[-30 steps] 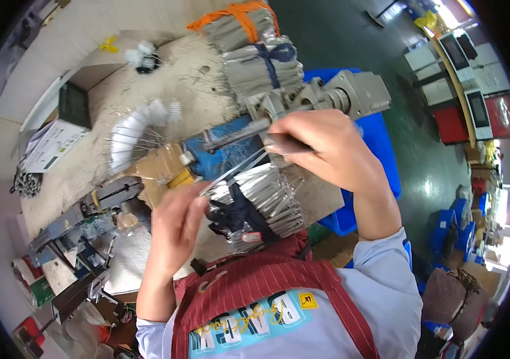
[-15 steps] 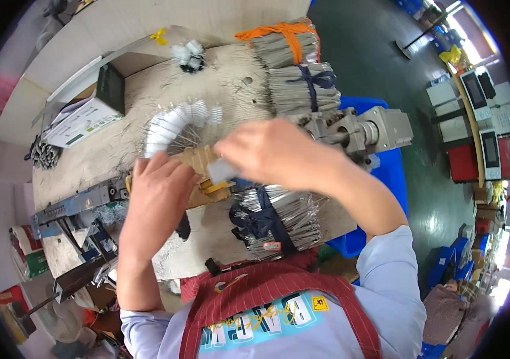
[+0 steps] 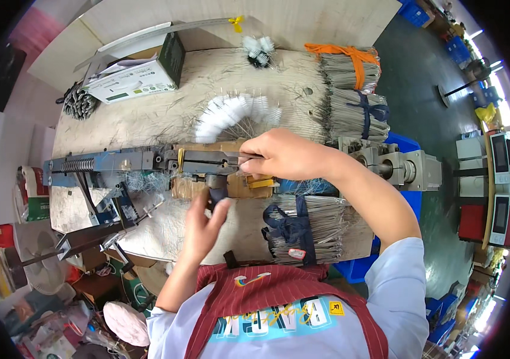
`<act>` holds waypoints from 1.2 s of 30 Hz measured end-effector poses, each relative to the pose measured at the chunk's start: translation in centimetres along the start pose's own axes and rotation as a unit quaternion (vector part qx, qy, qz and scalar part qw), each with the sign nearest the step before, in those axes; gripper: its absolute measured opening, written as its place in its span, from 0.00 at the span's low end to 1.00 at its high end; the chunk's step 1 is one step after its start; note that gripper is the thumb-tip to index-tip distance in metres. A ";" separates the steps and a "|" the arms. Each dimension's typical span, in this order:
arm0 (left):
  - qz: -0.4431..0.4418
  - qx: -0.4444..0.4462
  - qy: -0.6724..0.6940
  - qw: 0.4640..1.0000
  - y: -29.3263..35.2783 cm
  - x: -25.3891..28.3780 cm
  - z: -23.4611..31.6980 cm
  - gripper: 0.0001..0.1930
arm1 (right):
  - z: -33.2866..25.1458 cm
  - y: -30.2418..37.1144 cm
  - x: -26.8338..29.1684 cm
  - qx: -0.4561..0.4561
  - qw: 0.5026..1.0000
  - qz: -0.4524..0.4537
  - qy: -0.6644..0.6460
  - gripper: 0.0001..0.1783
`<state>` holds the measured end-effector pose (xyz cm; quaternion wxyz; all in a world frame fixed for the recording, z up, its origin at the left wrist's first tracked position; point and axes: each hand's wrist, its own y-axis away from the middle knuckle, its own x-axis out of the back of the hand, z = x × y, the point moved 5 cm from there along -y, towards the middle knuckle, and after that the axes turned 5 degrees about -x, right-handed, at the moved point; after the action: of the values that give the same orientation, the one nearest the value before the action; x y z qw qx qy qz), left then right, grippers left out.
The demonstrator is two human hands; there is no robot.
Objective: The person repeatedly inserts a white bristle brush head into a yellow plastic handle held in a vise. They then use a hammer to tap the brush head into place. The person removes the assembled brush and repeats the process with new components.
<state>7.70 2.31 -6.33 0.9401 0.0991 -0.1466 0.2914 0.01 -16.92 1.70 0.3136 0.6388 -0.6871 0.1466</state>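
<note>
My left hand (image 3: 202,224) is at the near side of a long bench machine (image 3: 102,161), its thumb and fingers around a black handle (image 3: 216,186). My right hand (image 3: 282,154) pinches at the right end of the machine's dark metal clamp (image 3: 204,160); what sits between the fingertips is too small to make out. Brown cardboard (image 3: 186,188) lies under the clamp, with a yellow piece (image 3: 261,183) below my right fingers. Behind the machine, white bristle brushes (image 3: 225,113) with wire stems lie fanned in an arc.
Wire bundles tied with orange cloth (image 3: 350,60) and dark cloth (image 3: 365,112) lie at the far right; another bundle (image 3: 320,230) is nearer me. A motor-like metal unit (image 3: 416,170) ends the machine at right. A paper-filled box (image 3: 138,75) stands far left, beside grey wires (image 3: 79,102).
My left hand has come down from over the clamp to the black handle. The whitish piece at my right fingers no longer shows. The whole view has shifted.
</note>
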 end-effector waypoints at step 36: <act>-0.166 0.233 0.236 0.929 1.9 -5.8 2.2 0.12 | -1.0 0.0 -0.8 -0.083 0.990 0.072 0.091 0.09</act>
<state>1.56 0.20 -6.03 0.9330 0.2662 0.1703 0.1720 0.28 -15.74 1.93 0.4156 0.5431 -0.7098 0.1689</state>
